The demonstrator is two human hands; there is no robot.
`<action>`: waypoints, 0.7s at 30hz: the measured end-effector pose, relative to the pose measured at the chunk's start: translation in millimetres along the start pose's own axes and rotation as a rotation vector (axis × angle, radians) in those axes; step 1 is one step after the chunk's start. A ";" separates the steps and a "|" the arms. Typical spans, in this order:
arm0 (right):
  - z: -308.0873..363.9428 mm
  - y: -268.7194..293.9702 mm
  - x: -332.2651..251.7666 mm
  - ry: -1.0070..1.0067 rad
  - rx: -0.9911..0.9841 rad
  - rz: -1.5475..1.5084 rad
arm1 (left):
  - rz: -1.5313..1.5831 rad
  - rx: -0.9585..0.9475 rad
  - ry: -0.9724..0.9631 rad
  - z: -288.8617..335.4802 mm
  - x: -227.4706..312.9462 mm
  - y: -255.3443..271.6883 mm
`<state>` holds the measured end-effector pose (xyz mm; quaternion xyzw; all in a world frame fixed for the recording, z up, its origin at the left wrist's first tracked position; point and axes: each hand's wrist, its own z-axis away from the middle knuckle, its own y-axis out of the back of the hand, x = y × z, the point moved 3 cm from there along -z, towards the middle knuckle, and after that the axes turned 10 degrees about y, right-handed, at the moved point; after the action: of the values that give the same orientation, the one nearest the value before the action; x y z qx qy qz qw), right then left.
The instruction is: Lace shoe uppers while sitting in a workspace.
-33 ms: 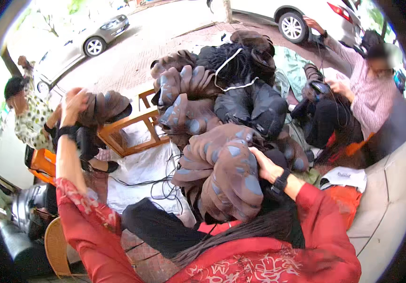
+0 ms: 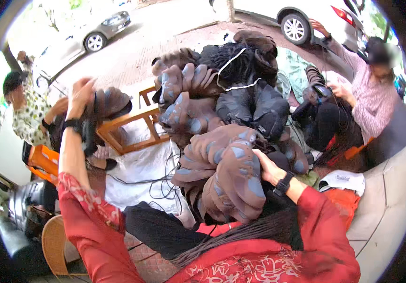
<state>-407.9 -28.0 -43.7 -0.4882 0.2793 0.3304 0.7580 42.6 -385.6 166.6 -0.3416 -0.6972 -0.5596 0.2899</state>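
Observation:
A thick bundle of brown shoe uppers [image 2: 226, 172] with blue-grey patches rests on my lap, nested one against another. My right hand [image 2: 270, 169], a dark band on its wrist, grips the bundle's right side; some of its fingers are hidden. My left hand [image 2: 83, 92] is raised far out to the left, fingers drawn together in a pinch. What they hold, if anything, is too small to make out. Behind that hand, another stack of brown uppers [image 2: 111, 104] sits by the wooden frame.
More brown and black uppers [image 2: 193, 113] are heaped ahead, with a white cord [image 2: 231, 66] over them. A wooden stool frame [image 2: 132, 127] and white sheet [image 2: 137, 181] with black cords lie left. Co-workers sit on both sides. A white cap [image 2: 342, 179] lies right.
My left hand has risen a little and shifted slightly right. My right hand stays on the bundle. The left co-worker's hand has moved slightly.

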 end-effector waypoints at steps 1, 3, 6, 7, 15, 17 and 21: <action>-1.5 0.2 1.1 -0.023 0.119 0.013 | 0.002 -0.052 -0.174 -10.5 9.5 -22.1; -2.4 1.9 2.1 -0.041 0.263 0.050 | 0.223 -0.141 -0.174 -29.5 18.7 -30.7; -5.3 1.7 2.4 -0.080 0.210 0.073 | 0.060 0.085 -0.255 -57.2 39.3 22.7; -5.8 2.1 2.8 -0.092 0.214 0.054 | 0.030 0.135 -0.272 -59.2 48.0 44.6; -3.1 -28.2 18.6 0.078 0.086 0.223 | 0.494 -0.399 -0.030 199.7 42.5 -70.7; -2.9 -35.3 21.6 0.235 -0.006 0.363 | 0.295 -0.474 0.005 267.2 58.1 -138.1; 11.2 -26.3 19.7 0.464 0.185 0.884 | 0.216 -0.544 0.193 333.6 92.9 -236.0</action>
<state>-374.1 -21.2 -39.6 -0.3146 0.6483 0.4763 0.5039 -209.2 -78.1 33.7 -0.4239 -0.4507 -0.7216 0.3106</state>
